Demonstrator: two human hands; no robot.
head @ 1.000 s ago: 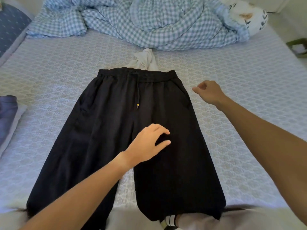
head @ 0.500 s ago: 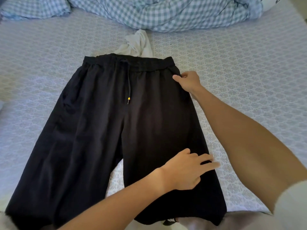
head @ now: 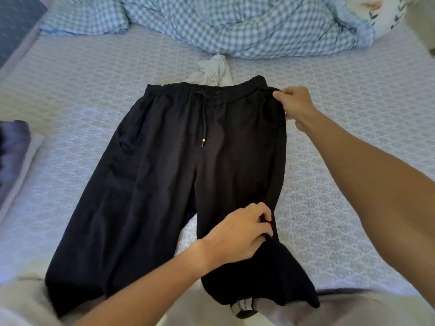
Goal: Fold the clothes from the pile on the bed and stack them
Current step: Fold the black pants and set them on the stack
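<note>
Here, in the head view, black trousers [head: 169, 184] lie spread flat on the patterned bed [head: 82, 95], waistband toward the far edge and both legs running down to the near edge, where the hems hang over. A drawstring with a yellow tip [head: 203, 140] trails down from the waistband's middle. The right hand [head: 295, 107] pinches the waistband's right corner between thumb and fingers, lifting that corner slightly off the sheet. The left hand [head: 240, 234] is clenched on the outer seam of the right leg, well down toward the near edge, bunching the cloth so the hem below flares out. The left leg lies flat and untouched. Just beyond the waistband, touching it, sits a crumpled white garment [head: 213, 71]. A checked blue-and-white duvet [head: 235, 27] is heaped along the far edge, with a floral pillow [head: 376, 12] at the far right corner. Folded dark clothes [head: 11, 149] rest at the left edge of the bed.
</note>
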